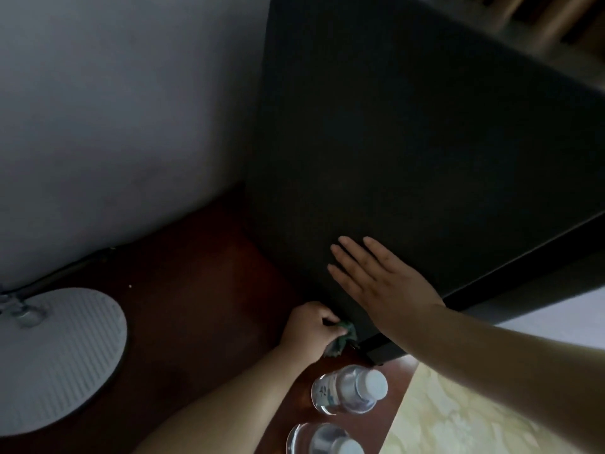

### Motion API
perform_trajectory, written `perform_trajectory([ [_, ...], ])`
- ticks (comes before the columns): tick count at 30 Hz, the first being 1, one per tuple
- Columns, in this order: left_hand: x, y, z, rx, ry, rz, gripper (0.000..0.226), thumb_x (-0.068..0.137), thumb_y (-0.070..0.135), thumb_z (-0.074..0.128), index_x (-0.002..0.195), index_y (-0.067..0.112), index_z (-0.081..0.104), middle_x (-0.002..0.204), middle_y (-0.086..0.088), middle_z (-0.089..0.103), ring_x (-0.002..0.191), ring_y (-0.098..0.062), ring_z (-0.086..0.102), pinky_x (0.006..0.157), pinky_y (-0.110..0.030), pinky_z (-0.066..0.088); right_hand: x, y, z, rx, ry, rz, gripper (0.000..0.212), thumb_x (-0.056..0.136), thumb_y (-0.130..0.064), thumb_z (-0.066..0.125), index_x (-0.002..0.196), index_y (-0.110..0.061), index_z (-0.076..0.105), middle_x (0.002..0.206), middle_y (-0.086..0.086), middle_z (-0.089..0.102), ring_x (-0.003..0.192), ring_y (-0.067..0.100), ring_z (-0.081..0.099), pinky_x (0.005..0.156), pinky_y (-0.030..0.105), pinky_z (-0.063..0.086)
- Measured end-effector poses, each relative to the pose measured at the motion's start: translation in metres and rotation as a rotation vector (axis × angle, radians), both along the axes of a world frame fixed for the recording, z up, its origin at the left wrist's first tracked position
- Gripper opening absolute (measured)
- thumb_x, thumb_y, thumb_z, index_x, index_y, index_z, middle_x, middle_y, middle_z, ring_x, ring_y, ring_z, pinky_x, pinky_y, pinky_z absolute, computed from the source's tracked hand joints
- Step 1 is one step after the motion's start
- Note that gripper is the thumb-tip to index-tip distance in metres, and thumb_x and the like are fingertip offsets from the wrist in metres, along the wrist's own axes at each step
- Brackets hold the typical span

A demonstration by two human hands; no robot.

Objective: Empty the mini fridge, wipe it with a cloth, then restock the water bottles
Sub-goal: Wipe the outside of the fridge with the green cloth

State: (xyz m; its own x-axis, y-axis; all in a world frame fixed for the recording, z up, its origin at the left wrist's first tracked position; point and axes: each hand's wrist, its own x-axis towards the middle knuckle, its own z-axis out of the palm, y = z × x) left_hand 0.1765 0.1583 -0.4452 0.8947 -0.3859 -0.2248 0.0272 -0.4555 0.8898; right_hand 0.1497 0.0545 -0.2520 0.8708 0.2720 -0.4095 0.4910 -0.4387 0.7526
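Resting flat on the mini fridge [409,142], right hand [376,280] fingers straight, left hand [307,326] fingers clamped on green cloth [343,339], two water bottles [347,391] standing on the counter [196,290].

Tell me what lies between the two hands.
In the head view, the green cloth, gripped in the left hand, and a strip of the mini fridge, on which the right hand lies flat.

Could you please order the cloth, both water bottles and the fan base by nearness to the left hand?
1. Green cloth, gripped in the left hand.
2. Upper water bottle, just below and right.
3. Lower water bottle, at the bottom edge.
4. Fan base, far left.
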Motion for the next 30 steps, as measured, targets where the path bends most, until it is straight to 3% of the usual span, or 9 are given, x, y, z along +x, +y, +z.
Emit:
perform_trajectory([
  [5, 0.018, 0.037, 0.007, 0.162, -0.129, 0.156, 0.021, 0.085, 0.027, 0.079, 0.104, 0.021, 0.073, 0.109, 0.006, 0.063, 0.093, -0.007, 0.059, 0.081, -0.014, 0.039, -0.005, -0.003, 0.006, 0.112, 0.056, -0.016, 0.075, 0.104, -0.037, 0.027, 0.155, -0.012, -0.023, 0.159, 0.021, -0.032, 0.146, 0.041, -0.031, 0.113, 0.055, -0.026],
  [8, 0.023, 0.066, 0.022, 0.249, -0.166, 0.172, 0.022, 0.088, 0.026, 0.075, 0.109, 0.025, 0.072, 0.113, 0.008, 0.061, 0.101, -0.01, 0.061, 0.086, -0.018, 0.043, -0.006, -0.001, 0.013, 0.301, 0.109, -0.042, 0.086, 0.101, -0.048, 0.041, 0.158, -0.019, -0.016, 0.162, 0.015, -0.029, 0.147, 0.035, -0.031, 0.117, 0.05, -0.022],
  [14, 0.01, 0.13, 0.058, 0.463, -0.146, 0.262, 0.039, 0.087, 0.032, 0.074, 0.125, 0.03, 0.065, 0.126, 0.004, 0.057, 0.11, -0.018, 0.061, 0.096, -0.031, 0.05, -0.025, 0.0, 0.021, 0.568, 0.152, -0.02, 0.096, 0.094, -0.051, 0.058, 0.159, -0.026, -0.007, 0.166, 0.006, -0.02, 0.15, 0.027, -0.027, 0.116, 0.043, -0.02],
  [25, -0.061, 0.127, 0.202, 0.347, -0.327, 0.198, 0.05, 0.089, 0.042, 0.073, 0.136, 0.036, 0.057, 0.135, 0.013, 0.051, 0.122, -0.006, 0.05, 0.107, -0.028, 0.043, -0.069, -0.022, 0.091, 0.768, 0.1, 0.027, 0.088, 0.097, -0.051, 0.053, 0.16, -0.028, -0.005, 0.167, 0.004, -0.017, 0.153, 0.023, -0.019, 0.121, 0.039, -0.003],
  [27, -0.072, 0.115, 0.234, 0.318, -0.376, 0.177, 0.053, 0.088, 0.043, 0.073, 0.137, 0.04, 0.055, 0.138, 0.016, 0.049, 0.124, -0.003, 0.049, 0.109, -0.031, 0.043, -0.08, -0.031, 0.107, 0.791, 0.05, 0.098, 0.087, 0.096, -0.051, 0.055, 0.16, -0.026, 0.003, 0.168, 0.006, -0.009, 0.154, 0.025, -0.012, 0.119, 0.039, -0.002],
  [30, -0.086, 0.099, 0.277, 0.276, -0.47, 0.19, 0.055, 0.086, 0.046, 0.074, 0.137, 0.045, 0.053, 0.138, 0.02, 0.048, 0.125, -0.001, 0.048, 0.108, -0.035, 0.046, -0.094, -0.045, 0.133, 0.799, -0.066, 0.235, 0.085, 0.082, -0.053, 0.071, 0.154, -0.022, 0.037, 0.163, 0.009, 0.03, 0.152, 0.029, 0.022, 0.114, 0.041, 0.015],
])
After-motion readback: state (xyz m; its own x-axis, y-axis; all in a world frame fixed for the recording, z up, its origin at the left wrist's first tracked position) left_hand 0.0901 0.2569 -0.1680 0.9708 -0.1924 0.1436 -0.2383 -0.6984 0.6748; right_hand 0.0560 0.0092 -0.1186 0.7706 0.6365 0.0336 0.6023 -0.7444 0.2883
